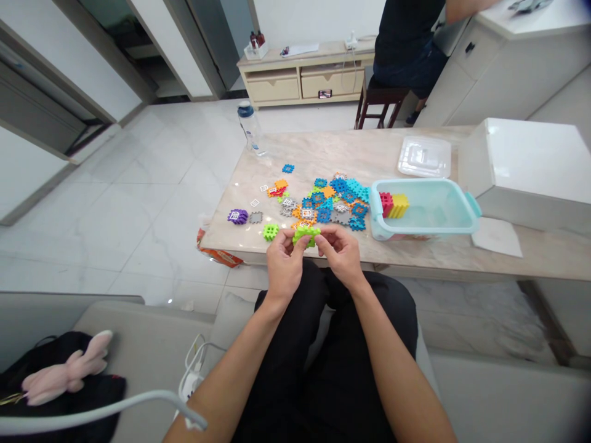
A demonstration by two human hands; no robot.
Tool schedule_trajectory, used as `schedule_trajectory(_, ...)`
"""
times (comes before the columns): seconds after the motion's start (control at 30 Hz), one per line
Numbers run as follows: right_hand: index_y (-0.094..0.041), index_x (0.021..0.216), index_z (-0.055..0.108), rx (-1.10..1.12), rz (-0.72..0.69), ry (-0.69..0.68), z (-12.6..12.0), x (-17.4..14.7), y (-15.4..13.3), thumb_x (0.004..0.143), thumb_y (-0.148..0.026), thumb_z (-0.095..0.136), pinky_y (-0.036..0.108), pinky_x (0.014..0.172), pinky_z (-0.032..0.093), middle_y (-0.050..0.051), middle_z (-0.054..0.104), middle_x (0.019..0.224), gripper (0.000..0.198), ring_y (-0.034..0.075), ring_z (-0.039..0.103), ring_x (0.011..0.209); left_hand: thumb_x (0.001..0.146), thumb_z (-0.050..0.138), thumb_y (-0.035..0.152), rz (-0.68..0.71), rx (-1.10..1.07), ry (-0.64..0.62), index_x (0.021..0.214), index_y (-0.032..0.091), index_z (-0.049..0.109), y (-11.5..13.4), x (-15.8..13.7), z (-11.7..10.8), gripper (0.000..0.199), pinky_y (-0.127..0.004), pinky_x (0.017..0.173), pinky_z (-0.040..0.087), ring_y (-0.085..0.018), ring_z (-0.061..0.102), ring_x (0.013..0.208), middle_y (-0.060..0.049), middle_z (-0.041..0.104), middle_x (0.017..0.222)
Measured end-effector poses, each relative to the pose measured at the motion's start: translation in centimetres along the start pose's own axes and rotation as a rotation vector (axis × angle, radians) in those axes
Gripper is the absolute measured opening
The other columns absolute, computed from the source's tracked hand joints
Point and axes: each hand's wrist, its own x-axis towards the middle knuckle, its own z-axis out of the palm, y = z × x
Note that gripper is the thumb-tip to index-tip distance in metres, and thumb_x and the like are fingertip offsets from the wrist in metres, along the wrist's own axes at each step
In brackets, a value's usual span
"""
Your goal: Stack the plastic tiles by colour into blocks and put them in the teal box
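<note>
Where grips (285,264) (342,255) pinch, green plastic (305,236) shows.

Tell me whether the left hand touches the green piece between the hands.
Touching. The head view shows the left hand with its thumb on the green piece.

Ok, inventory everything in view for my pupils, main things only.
Held tiles: count unclear, green, between grips
Loose tiles: many, mixed colours, table centre
Purple stack: one, purple, table's left
Green stack: one, green, table's near edge
Tub: one, pale blue, table's right
Inner stacks: two, red and yellow, in tub
Flat plastic piece: one, clear, behind tub
Bottle: one, clear and blue, table's far left
Box: one, white, right of tub
Table: one, pale, centre
Cabinet: one, cream, background
Person: one, dark clothes, background
Toy: one, pink, lower left
Sofa: one, grey, foreground
Left grip: one, bare, on tiles
Right grip: one, bare, on tiles
Legs: two, black trousers, below
</note>
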Motion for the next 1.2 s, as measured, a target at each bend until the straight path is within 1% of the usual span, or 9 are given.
schedule_trajectory(0.23, -0.023, 0.099, 0.077, 0.027, -0.002, 0.02, -0.2, 0.2, -0.1, 0.092, -0.056, 0.081, 0.031, 0.062, 0.054, 0.004, 0.074, 0.086, 0.034, 0.016, 0.064, 0.069, 0.094, 0.08, 0.043, -0.017, 0.056, -0.065, 0.1, 0.018, 0.068, 0.0, 0.0, 0.1, 0.028, -0.029, 0.081, 0.058, -0.02, 0.076, 0.088, -0.006, 0.079, 0.095)
schedule_trajectory(0.43, -0.02, 0.095, 0.077, 0.04, 0.097, 0.1, -0.3, -0.7, -0.1, 0.088, -0.059, 0.083, 0.027, 0.05, 0.045, -0.002, 0.067, 0.067, 0.039, 0.012, 0.055, 0.052, 0.089, 0.086, 0.041, -0.047, 0.032, -0.081, 0.1, 0.017, 0.07, -0.2, 0.0, 0.5, 0.031, -0.026, 0.079, 0.057, -0.018, 0.076, 0.086, -0.004, 0.079, 0.094)
schedule_trajectory(0.6, -0.022, 0.104, 0.077, 0.013, 0.118, 0.133, -0.6, -2.6, -0.1, 0.095, -0.057, 0.078, 0.029, 0.055, 0.05, -0.003, 0.066, 0.066, 0.037, 0.013, 0.058, 0.052, 0.083, 0.09, 0.039, -0.066, -0.003, -0.156, 0.096, 0.016, 0.077, 0.4, -0.2, 0.5, 0.029, -0.027, 0.08, 0.057, -0.019, 0.076, 0.084, -0.005, 0.08, 0.091)
schedule_trajectory(0.7, -0.023, 0.116, 0.076, -0.18, 0.028, 0.03, -1.4, -3.5, -1.8, 0.098, -0.05, 0.078, 0.034, 0.067, 0.059, 0.001, 0.075, 0.081, 0.033, 0.018, 0.069, 0.067, 0.083, 0.088, 0.039, -0.093, 0.008, -0.168, 0.094, 0.016, 0.081, 1.0, -0.5, -0.7, 0.027, -0.027, 0.076, 0.056, -0.019, 0.073, 0.079, -0.005, 0.08, 0.088)
schedule_trajectory(0.77, -0.027, 0.132, 0.073, -0.432, -0.14, -0.061, -1.6, -3.7, -3.9, 0.095, -0.043, 0.083, 0.041, 0.083, 0.062, 0.007, 0.079, 0.11, 0.042, 0.024, 0.075, 0.092, 0.082, 0.087, 0.039, -0.121, 0.044, -0.185, 0.094, 0.015, 0.081, 1.4, -0.8, -2.0, 0.028, -0.027, 0.07, 0.053, -0.017, 0.069, 0.073, -0.005, 0.079, 0.084)
schedule_trajectory(0.87, -0.033, 0.15, 0.064, -0.821, -0.423, -0.261, -0.8, -3.4, -7.3, 0.098, -0.035, 0.081, 0.053, 0.108, 0.055, 0.012, 0.068, 0.145, 0.056, 0.032, 0.067, 0.128, 0.082, 0.085, 0.038, -0.157, 0.077, -0.262, 0.09, 0.014, 0.082, 1.9, -1.3, -4.2, 0.025, -0.025, 0.062, 0.046, -0.014, 0.062, 0.064, -0.003, 0.075, 0.077)
schedule_trajectory(0.97, -0.033, 0.157, 0.058, -1.083, -0.568, -0.528, 1.4, -3.1, -9.7, 0.102, -0.031, 0.075, 0.055, 0.11, 0.053, 0.012, 0.068, 0.146, 0.057, 0.034, 0.063, 0.131, 0.08, 0.082, 0.032, -0.168, 0.076, -0.277, 0.088, 0.014, 0.082, 2.1, -1.6, -6.3, 0.02, -0.024, 0.058, 0.041, -0.013, 0.057, 0.061, 0.0, 0.071, 0.071)
schedule_trajectory(1.03, -0.03, 0.158, 0.057, -1.189, -0.604, -0.636, 3.3, -3.0, -10.3, 0.103, -0.031, 0.074, 0.053, 0.106, 0.054, 0.012, 0.07, 0.142, 0.057, 0.034, 0.064, 0.126, 0.079, 0.081, 0.031, -0.169, 0.069, -0.269, 0.089, 0.014, 0.083, 2.0, -1.7, -7.8, 0.02, -0.024, 0.059, 0.041, -0.013, 0.056, 0.061, 0.0, 0.07, 0.07)
schedule_trajectory(1.2, -0.022, 0.148, 0.064, -1.287, -0.68, -0.668, 7.4, -2.9, -9.8, 0.106, -0.029, 0.068, 0.05, 0.102, 0.054, 0.014, 0.074, 0.135, 0.043, 0.032, 0.066, 0.119, 0.08, 0.081, 0.033, -0.177, 0.053, -0.275, 0.089, 0.012, 0.083, 1.7, -1.4, -11.5, 0.023, -0.024, 0.061, 0.042, -0.014, 0.058, 0.064, -0.002, 0.072, 0.073)
